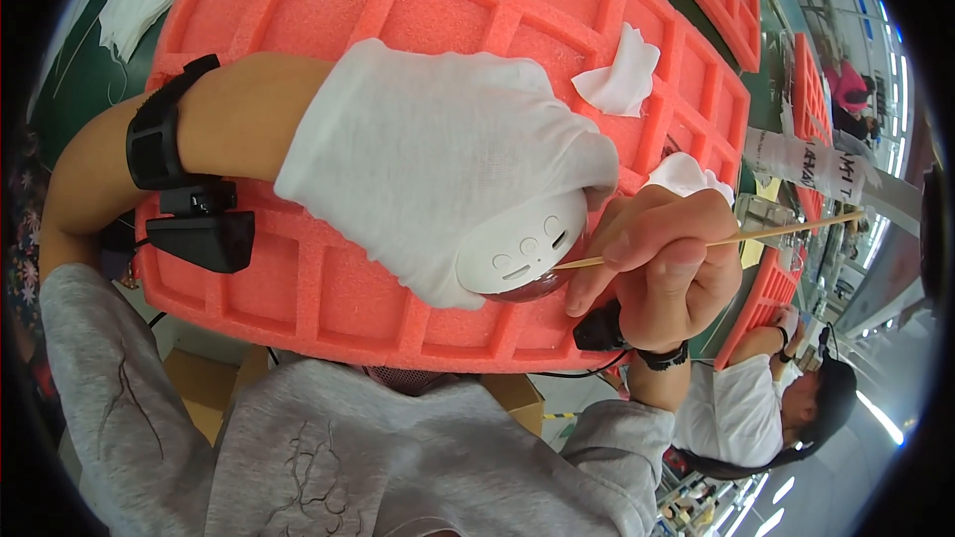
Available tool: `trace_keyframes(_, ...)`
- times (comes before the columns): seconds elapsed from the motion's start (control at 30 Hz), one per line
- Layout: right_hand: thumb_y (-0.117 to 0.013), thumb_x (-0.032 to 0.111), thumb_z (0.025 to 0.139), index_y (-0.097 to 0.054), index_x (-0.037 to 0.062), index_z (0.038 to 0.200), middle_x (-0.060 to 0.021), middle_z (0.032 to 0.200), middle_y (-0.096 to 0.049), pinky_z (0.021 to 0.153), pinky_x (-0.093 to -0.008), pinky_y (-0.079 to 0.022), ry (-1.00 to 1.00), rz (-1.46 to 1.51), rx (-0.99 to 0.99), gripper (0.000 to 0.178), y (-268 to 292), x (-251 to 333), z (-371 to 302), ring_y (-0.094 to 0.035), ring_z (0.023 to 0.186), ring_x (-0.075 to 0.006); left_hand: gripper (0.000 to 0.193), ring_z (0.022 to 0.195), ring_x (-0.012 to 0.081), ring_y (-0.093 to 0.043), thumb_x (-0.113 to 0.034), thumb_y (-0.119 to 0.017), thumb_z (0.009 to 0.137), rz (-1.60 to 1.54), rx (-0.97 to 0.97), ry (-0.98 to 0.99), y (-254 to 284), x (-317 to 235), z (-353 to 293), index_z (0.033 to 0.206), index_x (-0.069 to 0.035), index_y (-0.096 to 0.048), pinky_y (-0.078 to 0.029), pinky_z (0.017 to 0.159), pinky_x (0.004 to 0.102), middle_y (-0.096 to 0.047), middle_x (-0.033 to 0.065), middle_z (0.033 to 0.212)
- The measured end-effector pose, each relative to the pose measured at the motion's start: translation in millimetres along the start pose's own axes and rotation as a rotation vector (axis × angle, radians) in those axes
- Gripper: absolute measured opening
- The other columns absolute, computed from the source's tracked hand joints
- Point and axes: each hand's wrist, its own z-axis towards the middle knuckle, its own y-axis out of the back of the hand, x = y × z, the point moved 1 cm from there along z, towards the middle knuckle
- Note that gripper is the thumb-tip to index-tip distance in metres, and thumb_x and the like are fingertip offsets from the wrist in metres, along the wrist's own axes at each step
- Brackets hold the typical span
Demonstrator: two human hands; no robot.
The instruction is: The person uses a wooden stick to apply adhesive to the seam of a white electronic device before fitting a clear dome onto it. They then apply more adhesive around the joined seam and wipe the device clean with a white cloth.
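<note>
My left hand point(448, 159), covered by a white cloth glove, is closed around a round white device point(525, 244). The device's flat face shows small round buttons and slots, and a dark reddish glossy part lies along its lower edge. Bare-fingered, my right hand point(671, 264) pinches a thin wooden stick point(786, 230). The stick's left tip meets the device's face near its lower right edge; whether it presses into an opening I cannot tell. Its other end points out to the right. The fingers of my left hand are mostly hidden by the glove.
Beneath my hands lies a red foam tray point(338, 283) with square compartments. White cloth scraps point(627, 75) rest on it, and another white cloth point(144, 0) is at the far left. A taped grey post point(826, 171) stands at right. A co-worker point(756, 398) sits at lower right.
</note>
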Motion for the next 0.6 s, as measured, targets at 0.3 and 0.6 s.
trace_keyframes(0.3,-0.051,0.009,0.106,-0.061,-0.0083,0.099,-0.0128,0.074,-0.068,0.056,-0.0313,-0.051,0.014,-0.105,0.049,0.021,-2,5,3,-0.062,0.058,-0.0186,0.029,0.07,0.028,-0.059,-0.024,-0.081,0.066,0.075,-0.058,-0.024,-5,3,-1,0.085,-0.008,-0.066,-0.047,0.072,0.039,-0.06,0.0056,0.082)
trace_keyframes(0.6,-0.05,0.006,0.105,-0.06,-0.0078,0.101,-0.0138,0.074,-0.068,0.055,-0.0327,-0.053,-0.002,-0.089,0.123,0.017,5,2,1,-0.065,0.06,-0.0199,0.038,0.071,0.0293,-0.06,-0.022,-0.082,0.065,-0.007,-0.027,-0.007,-4,2,2,0.093,-0.006,-0.064,-0.047,0.071,0.0396,-0.062,0.0072,0.08)
